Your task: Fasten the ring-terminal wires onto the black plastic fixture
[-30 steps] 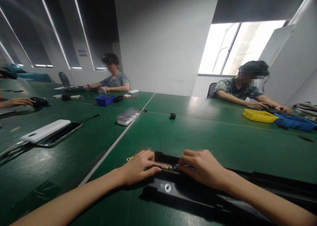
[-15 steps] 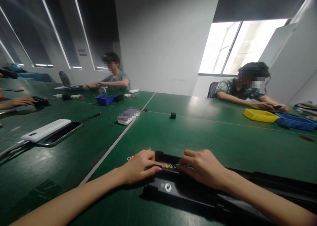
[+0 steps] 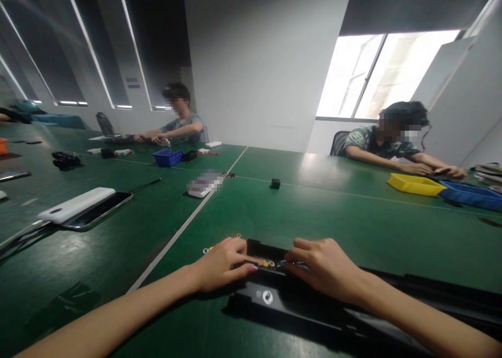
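Note:
A black metal channel point(image 3: 306, 298) lies open side up on the green table in front of me. My left hand point(image 3: 225, 264) rests over its left end, with the index finger stretched into it and the thumb on the near rim. At that fingertip sits a ring terminal point(image 3: 269, 264) with a yellow sleeve. Another yellow-sleeved ring terminal point(image 3: 206, 251) shows beyond the left wrist. Inside the channel, the closed fingers of my right hand point(image 3: 319, 264) pinch a small shiny piece, mostly hidden by them, right beside the first terminal.
To the left are a white power bank point(image 3: 80, 204) and a phone point(image 3: 100, 211) with cables. Ahead are a small black block point(image 3: 275, 183), a white device point(image 3: 204, 184) and a blue bin point(image 3: 168, 157). Yellow point(image 3: 415, 184) and blue point(image 3: 470, 193) trays stand right. Two people sit across.
My hands stay almost in place, the right fingers shifting only slightly at the shiny piece. Another person's hand at the far left has left the black object there. The view shifts a little.

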Available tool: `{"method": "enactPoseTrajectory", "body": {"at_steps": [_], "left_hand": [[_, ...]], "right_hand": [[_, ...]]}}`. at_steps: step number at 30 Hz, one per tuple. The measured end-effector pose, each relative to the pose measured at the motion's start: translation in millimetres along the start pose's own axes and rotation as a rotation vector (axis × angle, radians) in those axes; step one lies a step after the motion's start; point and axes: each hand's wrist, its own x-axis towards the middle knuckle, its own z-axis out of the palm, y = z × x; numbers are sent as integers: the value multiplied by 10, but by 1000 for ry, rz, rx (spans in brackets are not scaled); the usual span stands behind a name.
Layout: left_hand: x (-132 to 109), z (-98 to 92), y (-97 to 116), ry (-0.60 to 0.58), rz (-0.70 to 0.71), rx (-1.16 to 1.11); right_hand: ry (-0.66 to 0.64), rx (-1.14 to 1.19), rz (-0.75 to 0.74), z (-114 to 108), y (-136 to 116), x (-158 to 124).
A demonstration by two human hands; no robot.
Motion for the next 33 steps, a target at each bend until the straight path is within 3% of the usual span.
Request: {"method": "enactPoseTrajectory", "body": {"at_steps": [33], "left_hand": [[-5, 13, -5, 3, 0, 13]], "right_hand": [[-13, 52, -29, 1, 107, 19]]}}
